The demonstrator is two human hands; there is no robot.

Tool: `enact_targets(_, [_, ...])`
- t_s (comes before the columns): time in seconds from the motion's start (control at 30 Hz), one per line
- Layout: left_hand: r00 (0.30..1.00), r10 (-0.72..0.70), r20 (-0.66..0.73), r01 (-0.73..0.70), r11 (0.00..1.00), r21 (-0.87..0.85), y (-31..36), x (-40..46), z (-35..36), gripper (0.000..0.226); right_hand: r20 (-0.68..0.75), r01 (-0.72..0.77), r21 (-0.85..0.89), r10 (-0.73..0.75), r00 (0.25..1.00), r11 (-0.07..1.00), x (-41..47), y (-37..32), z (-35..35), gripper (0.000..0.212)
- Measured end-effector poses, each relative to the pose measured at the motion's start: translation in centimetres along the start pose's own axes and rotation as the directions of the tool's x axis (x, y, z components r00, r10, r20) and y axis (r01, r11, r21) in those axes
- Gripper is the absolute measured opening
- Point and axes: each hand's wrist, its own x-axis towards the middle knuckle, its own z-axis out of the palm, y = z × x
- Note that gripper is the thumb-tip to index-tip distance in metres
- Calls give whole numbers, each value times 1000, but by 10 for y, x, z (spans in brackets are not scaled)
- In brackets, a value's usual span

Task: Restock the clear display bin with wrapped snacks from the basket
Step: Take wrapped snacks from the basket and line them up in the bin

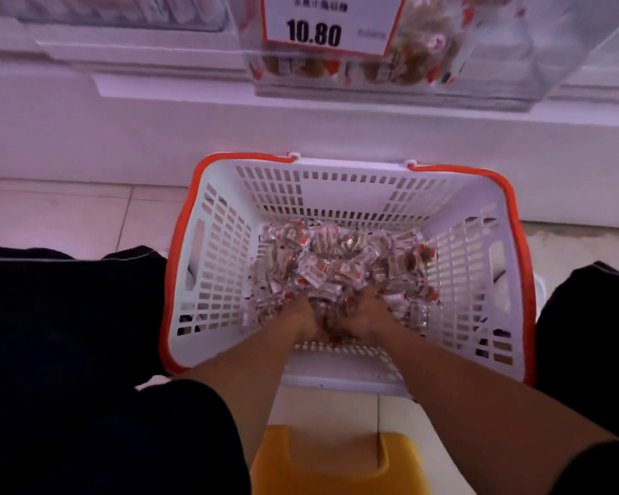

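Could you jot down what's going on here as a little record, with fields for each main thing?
place: shop floor, in front of a white shelf
basket: white, orange rim, on the floor
wrapped snacks: piled in the basket's bottom
left hand: dug into the pile
right hand: dug in beside it
clear display bin: above, partly filled
price tag: reads 10.80
stool: yellow, under the person

Fingers of the left hand (306, 316) and right hand (363, 316) are buried in wrapped snacks (336, 266), grip unreadable.

White price tag (331, 21) reading 10.80, yellow stool (333, 462) on pale floor tiles (68, 216)
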Motion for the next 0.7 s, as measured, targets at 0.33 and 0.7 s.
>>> enact_targets(0.33, [989, 107, 105, -52, 902, -428, 7, 21, 7, 54, -65, 52, 306, -33, 997, 951, 9, -2, -9, 29])
enact_targets(0.7, [982, 87, 169, 84, 600, -796, -2, 6, -4, 26, 201, -153, 587, 41, 979, 795, -23, -6, -29, 23])
